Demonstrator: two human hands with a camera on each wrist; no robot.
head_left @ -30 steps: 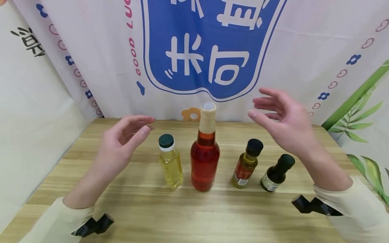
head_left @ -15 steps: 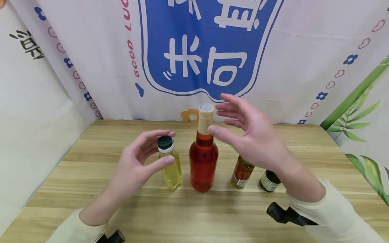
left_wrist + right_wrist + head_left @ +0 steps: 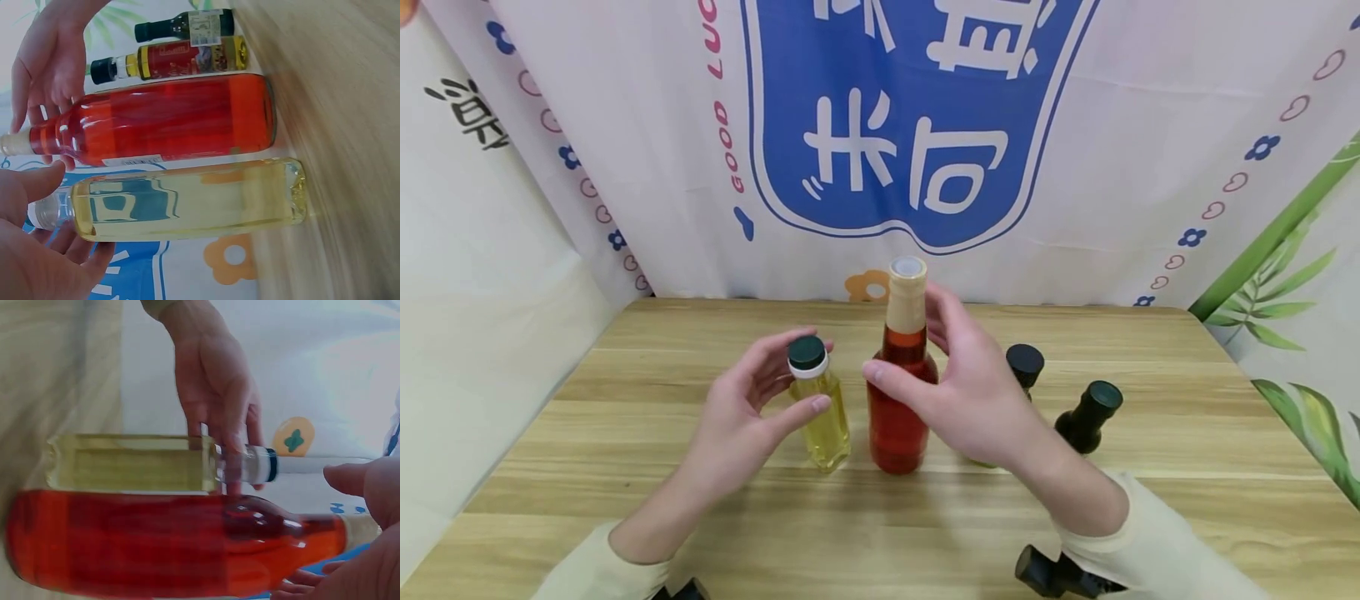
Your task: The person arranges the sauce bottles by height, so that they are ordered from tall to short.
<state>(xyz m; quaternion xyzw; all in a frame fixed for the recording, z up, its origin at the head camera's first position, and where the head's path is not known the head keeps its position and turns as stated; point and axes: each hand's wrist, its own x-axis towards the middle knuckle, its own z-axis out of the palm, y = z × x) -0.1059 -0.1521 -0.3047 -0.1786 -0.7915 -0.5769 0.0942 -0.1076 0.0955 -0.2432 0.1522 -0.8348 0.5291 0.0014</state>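
Observation:
A slim bottle of yellow oil (image 3: 827,429) with a dark green cap stands at the left, beside a taller bottle of red liquid (image 3: 898,433) with a cream-wrapped neck. My left hand (image 3: 741,417) curls round the oil bottle's neck, thumb in front and fingers behind, partly hidden. My right hand (image 3: 973,387) is around the upper part of the red bottle, its thumb in front and fingers behind. In the right wrist view a gap shows between the right thumb (image 3: 347,479) and the red bottle's neck. Both bottles are upright on the table.
Two smaller bottles stand to the right: a red-labelled oil bottle (image 3: 187,57) with a black cap and a dark bottle (image 3: 1088,417), both partly behind my right arm in the head view. The wooden table (image 3: 850,542) meets a printed cloth (image 3: 700,250) at its back edge.
My right hand has come left from above the small bottles to the red bottle. My left hand has moved right to the oil bottle's neck. The bottles have stayed in place.

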